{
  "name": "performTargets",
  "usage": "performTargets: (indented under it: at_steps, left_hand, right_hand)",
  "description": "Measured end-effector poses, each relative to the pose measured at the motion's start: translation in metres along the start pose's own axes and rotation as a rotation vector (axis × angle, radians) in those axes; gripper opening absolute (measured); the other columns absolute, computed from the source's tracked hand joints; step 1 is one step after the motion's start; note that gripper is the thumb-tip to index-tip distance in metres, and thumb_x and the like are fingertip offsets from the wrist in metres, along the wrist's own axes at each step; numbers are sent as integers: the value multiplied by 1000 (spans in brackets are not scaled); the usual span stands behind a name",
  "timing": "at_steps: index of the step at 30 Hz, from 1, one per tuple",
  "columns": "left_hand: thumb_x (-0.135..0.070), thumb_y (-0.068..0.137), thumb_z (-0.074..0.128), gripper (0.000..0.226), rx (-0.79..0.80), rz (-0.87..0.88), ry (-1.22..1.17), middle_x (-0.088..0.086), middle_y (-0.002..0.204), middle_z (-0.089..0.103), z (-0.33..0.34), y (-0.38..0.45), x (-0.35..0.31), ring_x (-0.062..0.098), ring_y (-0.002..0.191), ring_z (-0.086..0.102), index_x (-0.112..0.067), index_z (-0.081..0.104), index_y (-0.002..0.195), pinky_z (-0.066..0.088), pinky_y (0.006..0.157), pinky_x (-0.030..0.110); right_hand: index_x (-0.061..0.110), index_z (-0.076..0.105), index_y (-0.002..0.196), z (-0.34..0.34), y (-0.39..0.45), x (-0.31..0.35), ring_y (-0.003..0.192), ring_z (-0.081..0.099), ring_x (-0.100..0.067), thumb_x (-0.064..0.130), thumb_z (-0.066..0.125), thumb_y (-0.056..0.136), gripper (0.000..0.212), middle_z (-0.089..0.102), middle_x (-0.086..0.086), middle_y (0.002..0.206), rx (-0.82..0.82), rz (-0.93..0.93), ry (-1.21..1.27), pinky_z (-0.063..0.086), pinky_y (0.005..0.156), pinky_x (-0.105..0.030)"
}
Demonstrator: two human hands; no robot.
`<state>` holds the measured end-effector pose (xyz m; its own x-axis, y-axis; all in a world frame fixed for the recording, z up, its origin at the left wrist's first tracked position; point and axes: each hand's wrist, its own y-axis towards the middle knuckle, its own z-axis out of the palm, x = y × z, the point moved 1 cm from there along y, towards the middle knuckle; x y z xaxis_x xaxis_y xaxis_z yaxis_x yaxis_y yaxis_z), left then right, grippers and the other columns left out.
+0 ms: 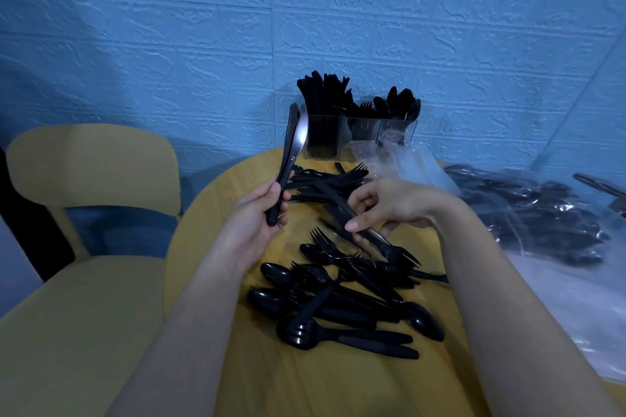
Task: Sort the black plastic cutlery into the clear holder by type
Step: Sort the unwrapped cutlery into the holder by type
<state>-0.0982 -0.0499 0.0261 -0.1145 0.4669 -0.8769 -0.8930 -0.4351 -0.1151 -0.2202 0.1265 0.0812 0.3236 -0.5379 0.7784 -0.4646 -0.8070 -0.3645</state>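
the clear holder [359, 135] stands at the far edge of the round wooden table [210, 213], against the blue wall, and it is already well stocked: its left compartment is packed with upright black pieces, the middle shows fork tines, and the right one spoon bowls. plenty is left, though. nearer than the holder, a loose pile of cutlery [342, 301] with forks, spoons and knives mixed lies across the table, with a smaller scatter just before the holder. the left hand [261, 210], left of the holder and nearer, is curled round the handles of a couple of knives [293, 145] held upright, their blades reaching up beside the holder's left wall. the right hand [389, 206], nearer than the holder, pinches another long piece [338, 206], likely a knife, off the scatter. by my reading the job is somewhere past halfway, and bagged cutlery [542, 213] to the holder's right may add more.
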Motion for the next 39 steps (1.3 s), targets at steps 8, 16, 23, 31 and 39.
performTargets:
  at_steps: [8, 16, 23, 31, 39]
  left_hand:
    - [-10, 96, 45, 36, 3, 15, 24, -4, 75, 57, 1, -1, -1, 6, 65, 51, -10, 55, 131, 46, 56, 17]
    - [-10, 97, 42, 32, 29, -15, -18, -5, 73, 62, 3, -2, -2, 4, 64, 48, -12, 59, 124, 43, 56, 16]
    - [-11, 97, 43, 27, 38, -57, -76, -5, 78, 68, 3, -1, -2, 2, 60, 49, -13, 61, 117, 43, 55, 15]
    - [-12, 96, 44, 26, 42, -72, -121, -7, 76, 64, 2, -5, -2, 3, 64, 49, -13, 64, 112, 40, 63, 18]
    - [-9, 95, 45, 28, 49, -66, -136, -6, 79, 68, 6, -6, -3, 4, 68, 53, -10, 62, 117, 45, 61, 16]
  right_hand:
    - [14, 60, 77, 6, 2, 3, 80, 70, -12, 30, 59, 91, 22, 69, 0, 74, 7, -17, -23, 46, 49, -17]
    - [15, 73, 79, -18, -10, 6, 53, 45, -8, 32, 66, 85, 20, 51, 1, 60, -414, -193, 130, 37, 53, -20]
    - [6, 68, 97, -20, -13, 10, 71, 68, -13, 11, 64, 80, 19, 73, -5, 80, -342, -396, 473, 55, 63, -19]
    - [5, 64, 109, -9, -8, 13, 95, 70, -23, 2, 37, 98, 30, 73, -9, 101, -256, -483, 694, 57, 79, -28]
    - [8, 66, 95, 7, 8, 20, 71, 70, -13, -2, 60, 85, 15, 75, -6, 84, -497, -526, 640, 57, 64, -20]
